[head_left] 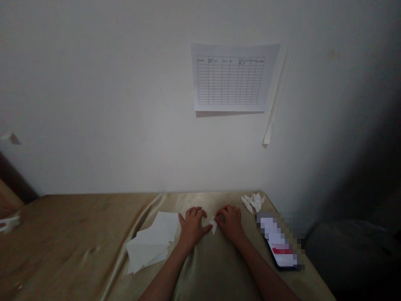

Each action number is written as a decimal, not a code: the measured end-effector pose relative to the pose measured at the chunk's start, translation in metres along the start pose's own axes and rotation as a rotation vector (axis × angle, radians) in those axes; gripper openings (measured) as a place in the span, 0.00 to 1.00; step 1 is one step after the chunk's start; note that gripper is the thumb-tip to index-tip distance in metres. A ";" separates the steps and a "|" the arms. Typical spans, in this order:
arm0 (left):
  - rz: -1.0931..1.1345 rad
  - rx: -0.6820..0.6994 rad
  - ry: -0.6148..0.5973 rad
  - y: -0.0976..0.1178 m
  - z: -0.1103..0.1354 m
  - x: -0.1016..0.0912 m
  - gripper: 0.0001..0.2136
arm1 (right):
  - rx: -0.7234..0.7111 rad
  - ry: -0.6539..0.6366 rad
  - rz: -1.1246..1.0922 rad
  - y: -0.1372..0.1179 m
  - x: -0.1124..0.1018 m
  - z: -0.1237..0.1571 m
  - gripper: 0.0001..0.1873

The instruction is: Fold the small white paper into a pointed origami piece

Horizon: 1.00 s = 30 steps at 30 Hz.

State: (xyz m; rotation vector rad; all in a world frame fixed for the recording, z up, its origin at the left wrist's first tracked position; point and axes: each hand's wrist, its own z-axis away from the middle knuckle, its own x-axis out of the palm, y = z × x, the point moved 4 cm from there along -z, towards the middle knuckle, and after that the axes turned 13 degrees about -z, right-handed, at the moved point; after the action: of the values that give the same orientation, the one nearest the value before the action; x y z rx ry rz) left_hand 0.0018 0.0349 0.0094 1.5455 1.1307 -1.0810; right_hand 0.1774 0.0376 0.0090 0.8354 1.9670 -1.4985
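A small folded piece of white paper (214, 227) lies on the cloth between my two hands, its lower end pointed. At its left edge, the thumb of my left hand (193, 225) presses on it while the other fingers curl toward the cloth. My right hand (232, 222) grips the upper right of the piece with bent fingertips. Part of the paper is covered by the fingers. Left of my left hand, several loose white paper sheets (150, 246) overlap in a spread pile.
Crumpled white paper scraps (255, 202) lie near the far right corner of the table, which a shiny gold-brown cloth (78, 242) covers. A phone (278, 242) with a lit, blurred screen rests at the right edge. A printed table sheet (232, 79) hangs on the wall behind.
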 end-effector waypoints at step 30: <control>0.067 0.049 -0.029 0.002 0.002 -0.001 0.12 | -0.077 -0.138 -0.080 0.013 -0.006 0.004 0.12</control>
State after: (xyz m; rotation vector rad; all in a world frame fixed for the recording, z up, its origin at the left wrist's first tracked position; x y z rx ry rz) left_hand 0.0038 0.0328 0.0107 1.5900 1.0318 -1.0900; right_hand 0.1913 0.0355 0.0035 0.6110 1.9618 -1.4738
